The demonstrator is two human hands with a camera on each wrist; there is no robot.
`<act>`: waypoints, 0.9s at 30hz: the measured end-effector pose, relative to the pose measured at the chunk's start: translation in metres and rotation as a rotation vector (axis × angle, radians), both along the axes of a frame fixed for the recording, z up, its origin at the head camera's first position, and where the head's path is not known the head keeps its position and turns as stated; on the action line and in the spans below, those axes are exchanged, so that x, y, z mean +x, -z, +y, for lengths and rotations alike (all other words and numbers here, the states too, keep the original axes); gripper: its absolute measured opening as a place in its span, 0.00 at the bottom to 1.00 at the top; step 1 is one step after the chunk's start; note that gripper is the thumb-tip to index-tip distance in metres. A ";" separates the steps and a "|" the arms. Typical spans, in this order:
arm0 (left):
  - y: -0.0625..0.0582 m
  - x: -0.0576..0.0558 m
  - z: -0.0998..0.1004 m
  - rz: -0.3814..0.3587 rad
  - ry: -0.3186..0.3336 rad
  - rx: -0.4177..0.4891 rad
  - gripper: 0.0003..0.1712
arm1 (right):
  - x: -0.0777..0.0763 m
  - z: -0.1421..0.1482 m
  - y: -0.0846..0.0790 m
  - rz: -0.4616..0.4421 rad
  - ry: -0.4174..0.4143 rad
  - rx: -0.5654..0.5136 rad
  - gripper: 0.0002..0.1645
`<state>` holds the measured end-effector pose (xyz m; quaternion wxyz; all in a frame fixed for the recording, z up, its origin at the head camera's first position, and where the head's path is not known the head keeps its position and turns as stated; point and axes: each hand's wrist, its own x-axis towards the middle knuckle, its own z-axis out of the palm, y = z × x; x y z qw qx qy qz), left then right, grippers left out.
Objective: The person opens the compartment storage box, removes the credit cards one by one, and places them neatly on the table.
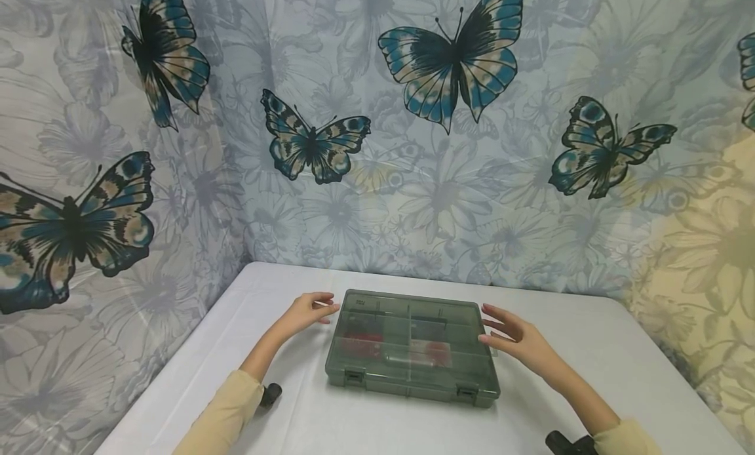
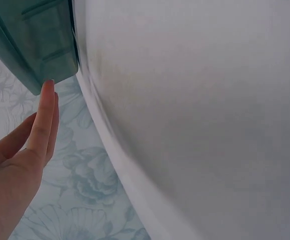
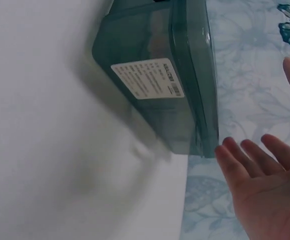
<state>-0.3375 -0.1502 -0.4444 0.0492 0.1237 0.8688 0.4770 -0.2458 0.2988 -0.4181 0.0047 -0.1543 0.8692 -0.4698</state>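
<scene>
Pale sleeves (image 1: 221,412), green case (image 1: 411,350), fingers (image 1: 500,314) beside both ends

case (image 1: 413,347): smooth glossy plastic | label (image 3: 149,79): paper | tablecloth (image 1: 312,425): matt cloth

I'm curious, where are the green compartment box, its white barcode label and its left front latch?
Green compartment box (image 1: 413,346): head view, middle of its see-through top.
White barcode label (image 3: 148,79): right wrist view, middle of its printed face.
Left front latch (image 1: 354,376): head view, its front face.
</scene>
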 end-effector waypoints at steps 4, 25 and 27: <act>0.004 0.002 -0.001 -0.024 0.019 0.039 0.33 | 0.005 0.000 0.000 -0.024 -0.006 -0.023 0.44; 0.006 0.018 -0.002 -0.133 0.045 0.156 0.29 | 0.032 -0.007 -0.007 -0.085 -0.117 -0.142 0.38; 0.007 0.020 -0.003 -0.146 0.054 0.179 0.29 | 0.035 -0.008 -0.007 -0.086 -0.130 -0.146 0.37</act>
